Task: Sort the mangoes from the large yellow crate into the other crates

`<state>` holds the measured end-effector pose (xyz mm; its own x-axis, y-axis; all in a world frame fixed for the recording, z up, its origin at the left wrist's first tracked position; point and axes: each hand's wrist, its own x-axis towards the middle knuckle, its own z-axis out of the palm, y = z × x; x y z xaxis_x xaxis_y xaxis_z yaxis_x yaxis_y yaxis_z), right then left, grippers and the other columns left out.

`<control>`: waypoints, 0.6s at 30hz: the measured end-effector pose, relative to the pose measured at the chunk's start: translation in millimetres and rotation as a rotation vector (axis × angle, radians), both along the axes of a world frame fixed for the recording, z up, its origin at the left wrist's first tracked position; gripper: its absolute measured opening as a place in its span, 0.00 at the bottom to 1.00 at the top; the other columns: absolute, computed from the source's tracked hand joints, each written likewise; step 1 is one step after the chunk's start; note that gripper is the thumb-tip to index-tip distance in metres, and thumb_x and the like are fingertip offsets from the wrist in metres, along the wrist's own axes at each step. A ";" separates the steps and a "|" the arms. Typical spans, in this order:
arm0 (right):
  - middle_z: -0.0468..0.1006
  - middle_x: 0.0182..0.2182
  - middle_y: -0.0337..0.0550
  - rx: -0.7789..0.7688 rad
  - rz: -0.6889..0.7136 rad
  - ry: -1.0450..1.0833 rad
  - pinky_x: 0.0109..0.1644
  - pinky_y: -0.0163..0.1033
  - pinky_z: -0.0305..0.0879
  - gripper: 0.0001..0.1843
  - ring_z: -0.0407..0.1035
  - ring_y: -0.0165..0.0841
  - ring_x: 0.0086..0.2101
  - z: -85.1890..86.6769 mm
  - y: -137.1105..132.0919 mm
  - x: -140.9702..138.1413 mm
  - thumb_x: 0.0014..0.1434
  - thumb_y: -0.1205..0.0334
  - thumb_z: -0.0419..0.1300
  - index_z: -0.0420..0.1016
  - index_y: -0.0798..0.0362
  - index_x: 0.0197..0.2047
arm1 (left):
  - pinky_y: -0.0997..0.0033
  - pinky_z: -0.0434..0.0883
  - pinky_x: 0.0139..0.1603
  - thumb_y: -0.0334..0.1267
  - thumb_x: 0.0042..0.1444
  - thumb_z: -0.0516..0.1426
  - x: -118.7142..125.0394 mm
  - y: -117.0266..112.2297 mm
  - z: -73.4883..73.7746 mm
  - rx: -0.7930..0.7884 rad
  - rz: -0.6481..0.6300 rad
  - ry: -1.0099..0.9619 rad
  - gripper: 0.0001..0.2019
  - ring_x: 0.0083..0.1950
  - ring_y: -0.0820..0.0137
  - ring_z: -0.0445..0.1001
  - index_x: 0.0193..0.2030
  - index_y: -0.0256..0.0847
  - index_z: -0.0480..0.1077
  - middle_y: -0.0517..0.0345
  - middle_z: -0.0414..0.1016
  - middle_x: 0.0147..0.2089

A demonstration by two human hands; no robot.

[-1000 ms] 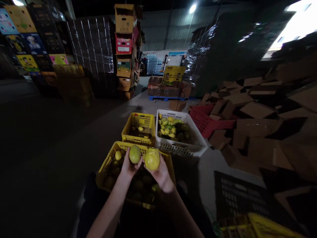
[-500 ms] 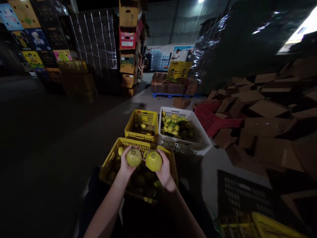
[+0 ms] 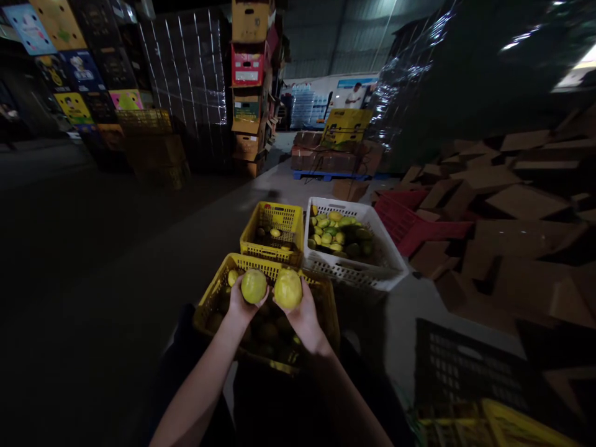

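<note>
My left hand (image 3: 239, 305) is closed around a greenish-yellow lemon (image 3: 254, 285). In my right hand (image 3: 305, 313) sits a brighter yellow lemon (image 3: 288, 288), its skin catching the light. Both are held side by side, a small gap apart, above a yellow plastic crate (image 3: 212, 288). More of the fruit lies in that crate, mostly in deep shadow. Behind it, a smaller-looking yellow crate (image 3: 249, 239) contains a few yellow fruits (image 3: 275, 233). To its right, a white crate (image 3: 388, 248) holds many yellow and green fruits (image 3: 327, 238).
Flattened cardboard boxes (image 3: 507, 242) and a red crate (image 3: 405, 223) are heaped on the right. Part of another yellow crate (image 3: 507, 425) shows at bottom right. Stacked cartons (image 3: 246, 105) and a blue pallet (image 3: 326, 176) stand farther back.
Both lemons have been turned in my hands: the stem ends that faced me are out of sight now. The view has swung slightly left.
</note>
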<state>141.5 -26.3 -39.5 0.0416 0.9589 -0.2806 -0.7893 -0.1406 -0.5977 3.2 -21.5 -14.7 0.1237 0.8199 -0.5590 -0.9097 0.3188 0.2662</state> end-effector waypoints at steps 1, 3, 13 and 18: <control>0.84 0.26 0.37 -0.073 0.021 0.051 0.34 0.39 0.77 0.13 0.78 0.35 0.27 3.0 -0.9 -0.4 0.67 0.53 0.55 0.78 0.49 0.37 | 0.65 0.79 0.35 0.36 0.64 0.52 -0.1 1.4 -2.6 -0.004 0.010 -0.005 0.11 0.32 0.65 0.80 0.48 0.39 0.74 0.54 0.80 0.32; 0.84 0.27 0.41 -0.178 0.038 0.140 0.32 0.38 0.77 0.16 0.79 0.35 0.27 9.8 -2.7 -1.0 0.70 0.55 0.51 0.78 0.51 0.40 | 0.64 0.80 0.35 0.37 0.65 0.51 -0.3 3.5 -6.5 0.007 0.015 -0.017 0.14 0.34 0.64 0.81 0.53 0.40 0.73 0.54 0.80 0.34; 0.85 0.34 0.43 -0.171 0.019 0.310 0.36 0.41 0.81 0.17 0.82 0.38 0.37 7.9 0.8 -1.8 0.71 0.55 0.51 0.74 0.50 0.56 | 0.65 0.82 0.38 0.40 0.70 0.50 0.5 1.5 -8.1 0.046 0.050 -0.018 0.18 0.39 0.62 0.82 0.61 0.36 0.69 0.49 0.81 0.41; 0.85 0.32 0.41 -0.189 0.055 0.298 0.36 0.40 0.81 0.16 0.81 0.36 0.32 9.4 1.0 -4.7 0.72 0.54 0.48 0.75 0.49 0.51 | 0.68 0.81 0.37 0.39 0.70 0.51 0.8 -0.6 -6.1 0.071 0.044 -0.009 0.17 0.39 0.63 0.82 0.60 0.36 0.69 0.51 0.81 0.39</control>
